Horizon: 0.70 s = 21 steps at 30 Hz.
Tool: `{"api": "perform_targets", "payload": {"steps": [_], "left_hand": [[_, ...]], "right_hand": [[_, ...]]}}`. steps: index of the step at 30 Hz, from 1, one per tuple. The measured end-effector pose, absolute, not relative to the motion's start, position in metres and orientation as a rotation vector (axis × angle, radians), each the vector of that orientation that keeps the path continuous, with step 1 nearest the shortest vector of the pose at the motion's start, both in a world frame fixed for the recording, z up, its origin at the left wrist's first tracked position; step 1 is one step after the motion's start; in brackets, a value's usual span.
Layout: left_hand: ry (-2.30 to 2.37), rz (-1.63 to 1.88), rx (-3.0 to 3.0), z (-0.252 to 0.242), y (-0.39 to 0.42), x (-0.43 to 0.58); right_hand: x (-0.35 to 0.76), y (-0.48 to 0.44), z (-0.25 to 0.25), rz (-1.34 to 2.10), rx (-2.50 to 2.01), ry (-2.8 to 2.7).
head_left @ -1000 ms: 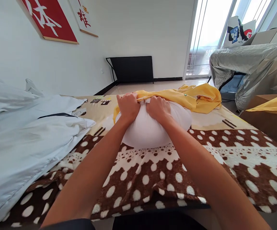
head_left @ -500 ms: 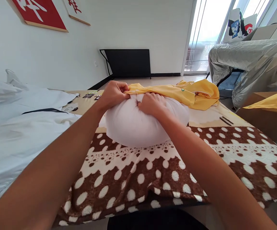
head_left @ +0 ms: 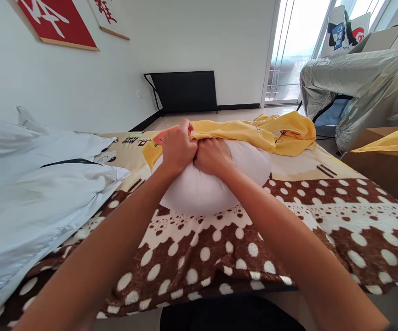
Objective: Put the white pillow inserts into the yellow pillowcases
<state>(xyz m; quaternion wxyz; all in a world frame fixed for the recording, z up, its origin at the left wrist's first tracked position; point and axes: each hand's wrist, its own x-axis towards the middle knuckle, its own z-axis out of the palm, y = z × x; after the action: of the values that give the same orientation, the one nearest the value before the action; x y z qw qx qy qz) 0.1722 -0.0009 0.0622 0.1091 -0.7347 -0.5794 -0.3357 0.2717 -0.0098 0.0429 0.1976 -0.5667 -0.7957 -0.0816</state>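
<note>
A plump white pillow (head_left: 202,195) lies in front of me, its near end bulging toward me. A yellow pillowcase (head_left: 233,128) covers its far side, with a corner hanging down at the left. My left hand (head_left: 180,147) is closed on the top of the pillow, right at the edge of the yellow cloth; its fingertips are hidden. Touching it, my right hand (head_left: 213,155) is closed and pressed into the pillow, knuckles against the edge of the pillowcase.
Below is a brown and cream dotted blanket (head_left: 202,255) on a bed. White bedding (head_left: 40,202) is heaped at the left. A black panel (head_left: 185,91) leans on the far wall. Silver-wrapped furniture (head_left: 354,69) and a cardboard box (head_left: 374,168) stand at the right.
My left hand has moved right and a little nearer, from the pillowcase's edge to beside my right hand. The left corner of the pillowcase now hangs over the pillow's side.
</note>
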Motion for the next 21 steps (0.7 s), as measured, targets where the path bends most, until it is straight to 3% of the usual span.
{"api": "perform_targets", "payload": {"steps": [9, 14, 21], "left_hand": [[-1.707, -0.872, -2.053, 0.058, -0.003, 0.173], [-1.692, -0.743, -2.073, 0.065, -0.018, 0.178], [-1.507, -0.724, -2.203, 0.082, -0.025, 0.195]], "right_hand": [[0.336, -0.066, 0.022, -0.302, -1.050, -2.083], [0.370, -0.096, -0.013, -0.242, -1.448, -1.828], [0.351, -0.085, 0.001, -0.364, -1.355, -2.096]]}}
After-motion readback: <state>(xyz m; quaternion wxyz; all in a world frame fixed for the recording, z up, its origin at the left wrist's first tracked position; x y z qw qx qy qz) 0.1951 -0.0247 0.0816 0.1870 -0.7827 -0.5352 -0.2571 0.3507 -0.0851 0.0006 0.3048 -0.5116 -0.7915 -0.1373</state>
